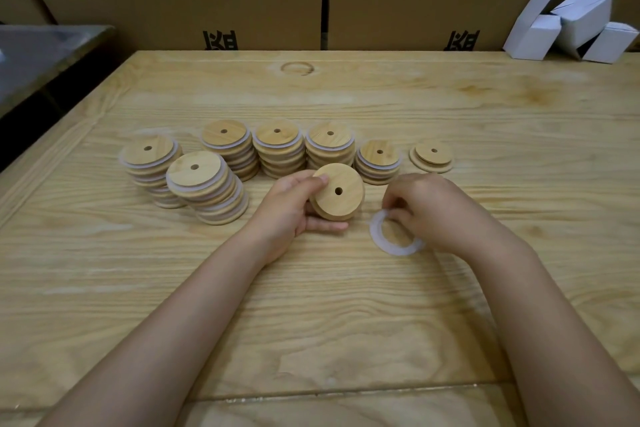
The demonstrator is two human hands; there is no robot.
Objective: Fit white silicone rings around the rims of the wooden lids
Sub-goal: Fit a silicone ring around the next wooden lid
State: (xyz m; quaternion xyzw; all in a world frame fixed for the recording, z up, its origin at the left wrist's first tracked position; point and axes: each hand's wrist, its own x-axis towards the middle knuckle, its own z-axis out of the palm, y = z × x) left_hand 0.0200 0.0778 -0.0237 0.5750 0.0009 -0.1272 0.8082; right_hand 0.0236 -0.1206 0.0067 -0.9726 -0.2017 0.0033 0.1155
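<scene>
My left hand [289, 210] grips a round wooden lid [341, 192] with a centre hole, tilted so its flat face looks at me. Just to its right, my right hand [433, 211] pinches a white silicone ring [377, 236] that lies low over the wooden table [311, 305]. Lid and ring are apart. Behind my hands stand several stacks of lids [207, 187] with white rings showing between the layers. At the right end of the row lies a single bare lid [432, 156], stepped side up.
Brown cardboard boxes [207, 7] form a wall along the table's far edge. Several white paper cartons [571, 22] lie at the back right corner. A dark metal surface [41, 52] sits off the table's left side.
</scene>
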